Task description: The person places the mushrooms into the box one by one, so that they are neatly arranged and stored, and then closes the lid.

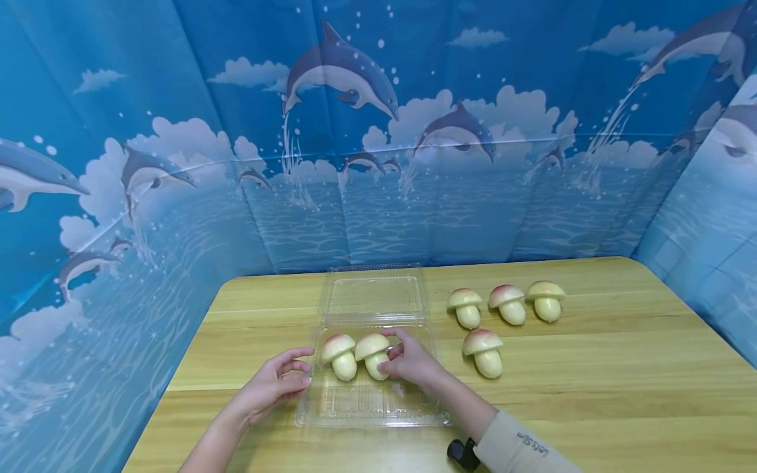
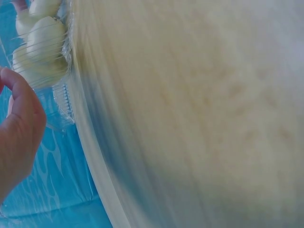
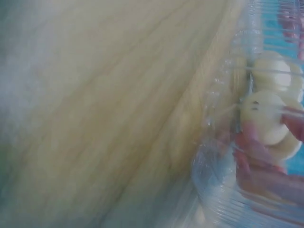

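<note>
The right hand (image 1: 416,362) grips a mushroom (image 1: 372,355) inside the clear container (image 1: 349,404); the left hand (image 1: 273,384) curves loosely at its left edge, holding nothing, though we cannot tell whether it touches. We count two of six in the container, with a second mushroom (image 1: 341,357) beside the gripped one. Four other mushrooms (image 1: 508,305) lie on the desk (image 1: 597,387); the lid (image 1: 376,297) stands open.

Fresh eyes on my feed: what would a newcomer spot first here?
The blue dolphin-print backdrop, spread behind the wooden table. Then the clear container, lid open, where the right hand holds one of two pale mushrooms. Finally, four more mushrooms on the table, right of the container.
</note>
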A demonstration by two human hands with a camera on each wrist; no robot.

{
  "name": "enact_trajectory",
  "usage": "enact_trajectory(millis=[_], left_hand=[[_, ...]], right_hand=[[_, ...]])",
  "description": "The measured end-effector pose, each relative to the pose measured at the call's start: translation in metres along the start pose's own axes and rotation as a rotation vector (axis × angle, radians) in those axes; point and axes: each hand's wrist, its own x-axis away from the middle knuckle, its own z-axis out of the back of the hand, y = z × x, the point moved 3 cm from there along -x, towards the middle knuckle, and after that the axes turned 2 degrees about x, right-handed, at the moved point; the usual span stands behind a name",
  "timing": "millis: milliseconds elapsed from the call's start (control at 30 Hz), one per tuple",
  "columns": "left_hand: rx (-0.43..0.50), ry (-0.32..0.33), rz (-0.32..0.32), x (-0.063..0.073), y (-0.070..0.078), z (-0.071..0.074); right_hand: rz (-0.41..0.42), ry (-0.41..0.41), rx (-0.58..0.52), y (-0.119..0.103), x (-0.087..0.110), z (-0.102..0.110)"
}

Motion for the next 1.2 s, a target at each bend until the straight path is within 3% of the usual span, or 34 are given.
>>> enact_trajectory(millis=[433,1200], left_hand=[[-0.008,-0.006,-0.007,0.0004,0.0006,-0.0003],[-0.012,0.003,-0.001,0.0012,0.0016,-0.0017]], right_hand=[[0.029,0.010,0.017,-0.0018,0.0012,-0.0005],[-0.009,0.014,0.024,-0.0046,0.0005,0.0033]])
